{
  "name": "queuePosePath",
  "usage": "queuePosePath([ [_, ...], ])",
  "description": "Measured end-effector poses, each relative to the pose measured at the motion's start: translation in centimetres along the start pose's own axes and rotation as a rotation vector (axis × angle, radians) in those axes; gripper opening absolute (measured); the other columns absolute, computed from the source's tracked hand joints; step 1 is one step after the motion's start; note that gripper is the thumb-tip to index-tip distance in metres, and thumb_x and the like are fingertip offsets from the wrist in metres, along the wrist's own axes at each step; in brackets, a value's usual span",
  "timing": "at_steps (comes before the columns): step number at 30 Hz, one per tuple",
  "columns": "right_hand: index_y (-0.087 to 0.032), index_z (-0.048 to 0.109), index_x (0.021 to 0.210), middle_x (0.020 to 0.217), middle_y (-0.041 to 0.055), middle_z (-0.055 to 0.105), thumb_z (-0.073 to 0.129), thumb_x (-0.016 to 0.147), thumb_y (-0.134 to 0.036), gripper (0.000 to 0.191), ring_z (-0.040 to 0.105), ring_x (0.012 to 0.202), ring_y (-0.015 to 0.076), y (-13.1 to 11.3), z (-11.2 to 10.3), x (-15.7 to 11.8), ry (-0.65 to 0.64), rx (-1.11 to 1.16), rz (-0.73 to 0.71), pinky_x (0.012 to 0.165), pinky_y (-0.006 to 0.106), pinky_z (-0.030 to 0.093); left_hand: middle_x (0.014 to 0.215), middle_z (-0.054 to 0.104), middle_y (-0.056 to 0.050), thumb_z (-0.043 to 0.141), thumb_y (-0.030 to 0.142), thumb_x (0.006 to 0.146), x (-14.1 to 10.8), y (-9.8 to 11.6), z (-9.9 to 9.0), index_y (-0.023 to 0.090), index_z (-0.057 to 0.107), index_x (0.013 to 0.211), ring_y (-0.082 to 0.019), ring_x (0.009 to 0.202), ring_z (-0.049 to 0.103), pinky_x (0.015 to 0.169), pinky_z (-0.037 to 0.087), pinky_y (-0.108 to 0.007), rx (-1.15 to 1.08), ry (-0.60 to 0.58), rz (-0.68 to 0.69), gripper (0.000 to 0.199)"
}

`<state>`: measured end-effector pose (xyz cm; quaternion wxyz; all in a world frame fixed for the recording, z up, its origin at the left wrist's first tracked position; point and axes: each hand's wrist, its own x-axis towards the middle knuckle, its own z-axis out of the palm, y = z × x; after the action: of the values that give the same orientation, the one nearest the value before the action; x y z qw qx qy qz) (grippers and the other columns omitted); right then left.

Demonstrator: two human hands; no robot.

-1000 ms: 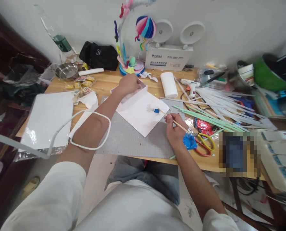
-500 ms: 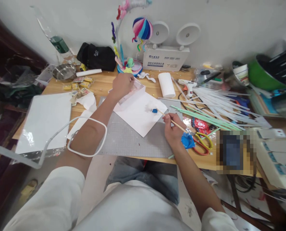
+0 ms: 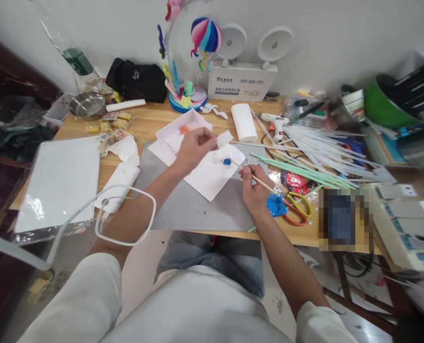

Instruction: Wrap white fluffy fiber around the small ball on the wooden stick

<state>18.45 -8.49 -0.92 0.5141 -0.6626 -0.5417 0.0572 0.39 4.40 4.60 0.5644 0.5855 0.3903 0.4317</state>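
Observation:
A white paper piece [image 3: 225, 138] is pinched in my left hand [image 3: 197, 148], raised over a white sheet [image 3: 209, 182]. My right hand [image 3: 257, 188] grips a thin wooden stick [image 3: 261, 182], whose far tip reaches a small blue lump [image 3: 227, 162] on the sheet. A pale open box [image 3: 169, 134] with something orange [image 3: 184, 129] inside stands at the sheet's back left. The sheet lies on a grey cutting mat [image 3: 176, 205]. Blue crumpled material [image 3: 276, 205] is beside my right wrist.
Scissors [image 3: 299, 209], green strips [image 3: 301, 170], white strips [image 3: 326, 147] and a glue gun [image 3: 277, 125] lie on the right. A white roll [image 3: 244, 122] is behind the mat. On the left, a white cable [image 3: 153, 214] loops over my left forearm.
My left hand has moved right and towards me from the open box and now holds a white paper piece. My right hand keeps the stick at the blue lump. The view has shifted slightly.

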Motion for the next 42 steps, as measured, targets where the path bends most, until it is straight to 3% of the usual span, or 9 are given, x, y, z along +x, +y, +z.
queuePosePath([
  [4,-0.024,0.066,0.085,0.068,-0.0013,0.072,0.048,0.1,-0.047,0.034,0.066,0.058,0.0146,0.1,-0.1,-0.6,0.128,0.126,0.03,0.06,0.03,0.051,0.075,0.066,0.0,0.078,0.029,0.079,-2.5,-2.7,2.1,0.017,0.058,0.078,-0.017,0.08,0.075,0.09,0.06,-0.036,-0.297,-0.081,-0.211,0.024],
  [7,-0.023,0.066,0.095,0.071,-0.0001,0.073,0.039,0.102,-0.051,0.04,0.064,0.057,0.0144,-0.5,-0.2,-0.4,0.216,0.249,0.095,0.057,0.03,0.053,0.075,0.066,0.0,0.08,0.032,0.079,-3.1,-3.6,2.5,0.017,0.056,0.077,-0.018,0.084,0.076,0.094,0.06,-0.038,-0.348,-0.078,-0.248,0.028],
  [11,-0.024,0.066,0.108,0.104,0.0059,0.076,0.049,0.099,-0.05,0.032,0.072,0.085,0.0173,-1.9,-0.3,1.2,0.062,0.233,0.11,0.073,0.033,0.061,0.082,0.068,0.0,0.083,0.04,0.077,-3.7,-3.6,2.7,0.018,0.056,0.078,-0.017,0.088,0.075,0.096,0.06,-0.04,-0.342,-0.097,-0.186,0.034],
  [14,-0.025,0.063,0.108,0.108,0.0053,0.073,0.066,0.09,-0.045,0.027,0.071,0.092,0.017,-2.7,0.3,2.1,-0.083,0.322,0.091,0.079,0.033,0.061,0.086,0.069,-0.001,0.083,0.045,0.076,-4.3,-3.8,3.0,0.018,0.059,0.079,-0.015,0.088,0.072,0.095,0.06,-0.04,-0.316,-0.125,-0.101,0.036],
  [18,-0.024,0.062,0.098,0.092,0.0007,0.068,0.072,0.085,-0.036,0.02,0.068,0.083,0.0141,-2.4,1.7,2.0,-0.04,0.434,0.121,0.074,0.029,0.059,0.085,0.07,-0.001,0.084,0.045,0.075,-4.4,-4.4,3.3,0.019,0.06,0.085,-0.015,0.086,0.069,0.09,0.061,-0.038,-0.371,-0.149,-0.114,0.037],
  [23,-0.024,0.065,0.095,0.089,-0.0006,0.068,0.07,0.087,-0.032,0.013,0.067,0.081,0.0135,-1.4,2.1,1.5,-0.025,0.35,0.064,0.077,0.03,0.058,0.088,0.072,-0.002,0.086,0.041,0.073,-3.8,-4.7,3.2,0.021,0.066,0.112,-0.015,0.083,0.07,0.08,0.06,-0.031,-0.378,-0.195,-0.19,0.048],
  [33,-0.025,0.063,0.103,0.096,0.0012,0.07,0.067,0.089,-0.034,0.017,0.069,0.084,0.0147,-1.5,1.9,1.5,-0.124,0.311,0.009,0.079,0.032,0.06,0.09,0.076,-0.006,0.087,0.036,0.069,-3.8,-4.8,2.9,0.017,0.078,0.104,-0.015,0.08,0.07,0.076,0.058,-0.031,-0.271,-0.208,-0.183,0.041],
  [37,-0.026,0.064,0.106,0.097,0.0011,0.069,0.069,0.088,-0.031,0.02,0.069,0.085,0.0146,-1.6,1.9,1.4,-0.128,0.304,-0.048,0.079,0.033,0.06,0.082,0.074,-0.004,0.083,0.039,0.074,-3.8,-4.3,2.8,0.015,0.075,0.089,-0.012,0.074,0.069,0.069,0.058,-0.026,-0.233,-0.201,-0.219,0.029],
  [42,-0.026,0.063,0.107,0.098,0.0005,0.069,0.074,0.084,-0.031,0.026,0.069,0.084,0.0142,-1.6,2.0,1.4,-0.129,0.36,-0.028,0.075,0.031,0.06,0.083,0.075,-0.004,0.087,0.039,0.071,-3.8,-4.1,2.7,0.015,0.068,0.088,-0.015,0.081,0.073,0.072,0.061,-0.027,-0.312,-0.149,-0.224,0.035],
])
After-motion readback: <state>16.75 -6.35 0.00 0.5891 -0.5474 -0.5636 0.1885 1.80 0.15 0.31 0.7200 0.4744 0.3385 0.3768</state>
